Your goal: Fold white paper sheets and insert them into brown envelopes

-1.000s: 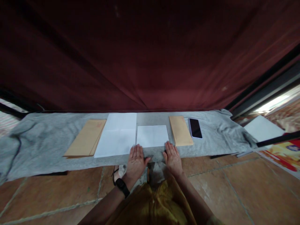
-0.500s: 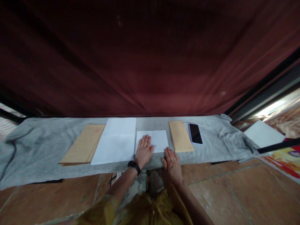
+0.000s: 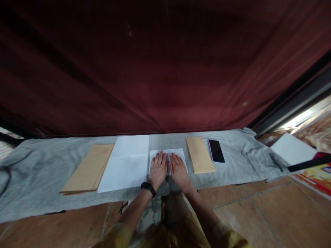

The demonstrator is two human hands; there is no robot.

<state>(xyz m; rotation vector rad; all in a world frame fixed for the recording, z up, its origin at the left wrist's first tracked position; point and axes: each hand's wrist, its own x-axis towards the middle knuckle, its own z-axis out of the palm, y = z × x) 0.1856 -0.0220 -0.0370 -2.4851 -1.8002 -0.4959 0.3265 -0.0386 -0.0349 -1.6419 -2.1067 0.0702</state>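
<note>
My left hand (image 3: 157,168) and my right hand (image 3: 178,168) lie flat side by side, fingers stretched out, on a small folded white sheet (image 3: 181,154) on a grey cloth (image 3: 46,155). A black band sits on my left wrist. Left of the hands lies a larger white sheet of paper (image 3: 126,162), and beyond it a stack of brown envelopes (image 3: 89,167). Right of the hands lies another brown envelope (image 3: 199,155), with a black phone (image 3: 216,151) beside it.
A dark red curtain (image 3: 165,69) hangs right behind the cloth. Brown floor tiles (image 3: 258,213) lie in front. At the far right lie a white sheet (image 3: 292,148) and a colourful printed sheet (image 3: 318,177), crossed by a black bar.
Both hands moved forward from the cloth's near edge onto the small white sheet: the left first, then the right beside it. The view tilted down slightly.
</note>
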